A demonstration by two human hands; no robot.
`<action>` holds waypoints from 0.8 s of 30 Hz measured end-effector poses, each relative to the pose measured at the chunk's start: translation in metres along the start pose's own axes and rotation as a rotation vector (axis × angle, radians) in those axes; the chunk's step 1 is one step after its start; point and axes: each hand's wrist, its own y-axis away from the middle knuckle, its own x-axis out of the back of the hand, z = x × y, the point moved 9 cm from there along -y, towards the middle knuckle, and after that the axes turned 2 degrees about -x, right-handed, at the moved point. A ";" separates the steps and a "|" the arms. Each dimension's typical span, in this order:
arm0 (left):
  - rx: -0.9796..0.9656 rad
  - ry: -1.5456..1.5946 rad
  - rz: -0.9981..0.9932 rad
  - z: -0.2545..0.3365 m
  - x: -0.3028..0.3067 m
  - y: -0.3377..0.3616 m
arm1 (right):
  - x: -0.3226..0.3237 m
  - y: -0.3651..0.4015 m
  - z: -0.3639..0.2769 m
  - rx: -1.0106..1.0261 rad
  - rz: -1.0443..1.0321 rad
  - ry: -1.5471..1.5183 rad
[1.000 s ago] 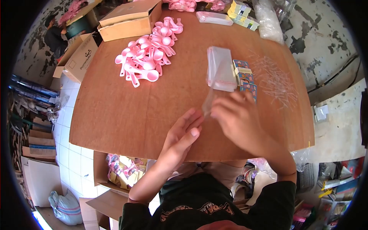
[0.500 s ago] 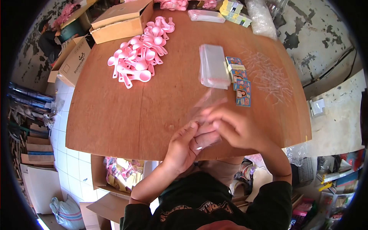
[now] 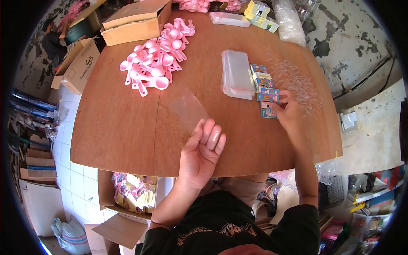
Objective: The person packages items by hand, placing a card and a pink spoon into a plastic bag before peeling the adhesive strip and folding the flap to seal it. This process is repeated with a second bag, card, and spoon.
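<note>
Near the table's front edge my left hand (image 3: 202, 151) is palm up, with a clear plastic bag (image 3: 189, 111) pinched between thumb and forefinger. Its other fingers are curled, and a small shiny strip lies on one of them. My right hand (image 3: 288, 109) grips the blue printed cards (image 3: 267, 109) by their right side; how many it grips I cannot tell. Behind these cards lies a banded card bundle (image 3: 261, 75). A stack of clear bags (image 3: 236, 74) lies left of the cards, and thin clear sticks (image 3: 297, 83) are scattered to their right.
Pink spoons (image 3: 155, 63) are heaped on the back left of the table (image 3: 127, 131), beside a cardboard box (image 3: 134, 25). Yellowish bundles (image 3: 260, 17) and a plastic roll (image 3: 290, 23) are at the back. An open box (image 3: 136, 193) sits below the front edge. A person (image 3: 54, 42) is at the far left.
My right hand has left my left hand and moved right and forward onto the cards. My left hand has turned palm up, with the bag now pointing forward and left.
</note>
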 end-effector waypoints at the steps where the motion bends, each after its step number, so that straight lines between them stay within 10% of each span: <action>1: -0.005 -0.075 0.019 -0.001 -0.001 0.001 | 0.000 -0.002 0.001 0.002 -0.001 0.000; 13: -0.026 -0.410 0.146 0.005 0.003 -0.010 | 0.038 0.009 -0.032 0.213 0.236 -0.108; 24: -0.098 -0.448 0.123 0.002 0.006 -0.017 | -0.022 0.074 -0.082 0.033 -0.389 -0.657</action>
